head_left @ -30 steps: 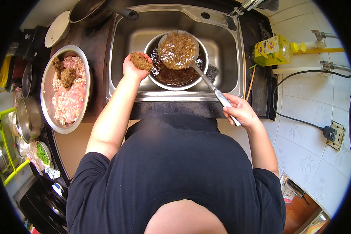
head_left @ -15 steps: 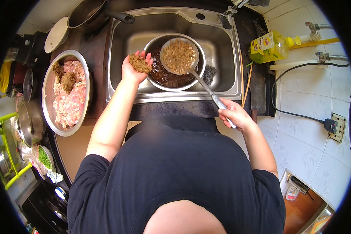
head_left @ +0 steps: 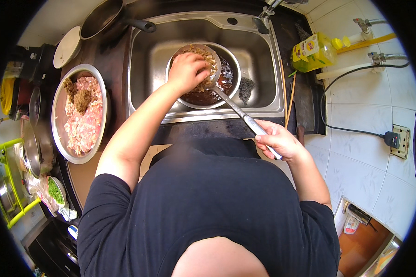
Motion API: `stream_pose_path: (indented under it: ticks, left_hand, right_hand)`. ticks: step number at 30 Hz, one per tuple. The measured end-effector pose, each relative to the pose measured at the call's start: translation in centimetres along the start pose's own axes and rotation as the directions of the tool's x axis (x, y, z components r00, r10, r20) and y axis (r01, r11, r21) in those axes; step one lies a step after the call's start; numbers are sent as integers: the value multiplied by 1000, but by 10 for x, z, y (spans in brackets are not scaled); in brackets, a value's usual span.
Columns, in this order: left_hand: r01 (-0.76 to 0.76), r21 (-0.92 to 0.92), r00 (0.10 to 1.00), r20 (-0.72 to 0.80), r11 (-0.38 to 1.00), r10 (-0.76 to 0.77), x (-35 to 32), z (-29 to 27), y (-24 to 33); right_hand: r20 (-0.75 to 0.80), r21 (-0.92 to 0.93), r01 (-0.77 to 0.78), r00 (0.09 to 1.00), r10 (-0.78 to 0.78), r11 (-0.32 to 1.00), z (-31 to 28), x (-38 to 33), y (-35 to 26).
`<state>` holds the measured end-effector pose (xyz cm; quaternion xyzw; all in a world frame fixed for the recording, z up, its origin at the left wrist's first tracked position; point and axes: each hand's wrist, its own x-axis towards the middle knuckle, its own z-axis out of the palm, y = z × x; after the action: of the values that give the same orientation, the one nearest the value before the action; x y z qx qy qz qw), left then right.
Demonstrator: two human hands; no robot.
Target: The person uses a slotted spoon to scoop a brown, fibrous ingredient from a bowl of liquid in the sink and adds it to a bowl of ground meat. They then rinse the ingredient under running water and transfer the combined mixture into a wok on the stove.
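Over a metal basin point(head_left: 239, 78) of dark brown liquid point(head_left: 226, 71), my right hand point(head_left: 278, 141) grips the metal handle of a skimmer point(head_left: 238, 111). Wet, brown chopped food point(head_left: 210, 56) fills the skimmer's round head. My left hand point(head_left: 187, 73) is turned palm down on that food, fingers curled into it; its palm is hidden, so how much it holds does not show. To the left, a steel bowl point(head_left: 102, 131) contains pink minced meat point(head_left: 81, 131) with brown clumps point(head_left: 82, 100) on top.
The basin stands in a steel sink point(head_left: 263, 99), beside a dark scouring pad point(head_left: 246, 90). Chopsticks point(head_left: 290, 101) lie along the sink's right edge, near a yellow bottle point(head_left: 315, 53). A black pan point(head_left: 101, 23) and white dish point(head_left: 67, 47) are at the back left.
My left hand has turned from palm up, with a brown clump in it, to palm down on the skimmer's food. The skimmer's head has shifted slightly left and lower over the basin.
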<state>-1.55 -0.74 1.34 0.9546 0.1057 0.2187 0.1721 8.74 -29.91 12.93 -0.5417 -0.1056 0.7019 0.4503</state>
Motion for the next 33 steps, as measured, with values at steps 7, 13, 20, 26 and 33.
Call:
stream_pose_path:
  ticks: [7, 13, 20, 26, 33]
  left_hand:
    - [-144, 104, 977, 170, 984, 125, 9, -11, 2]
    - [-71, -2, 932, 355, 997, 67, 2, -8, 1]
    - [-159, -172, 967, 172, 972, 188, 2, -16, 2]
    - [-250, 37, 928, 294, 968, 228, 19, -8, 6]
    - [-123, -228, 891, 402, 966, 209, 16, -14, 5]
  right_hand:
    - [-14, -75, 10, 1000, -11, 997, -3, -9, 5]
    - [-51, -33, 31, 998, -33, 999, -2, -16, 4]
    - [-71, -78, 44, 996, -50, 996, -4, -20, -1]
    - [-57, -76, 60, 996, -64, 995, 2, -19, -9]
    - [-68, -38, 29, 997, -31, 999, -6, -20, -6]
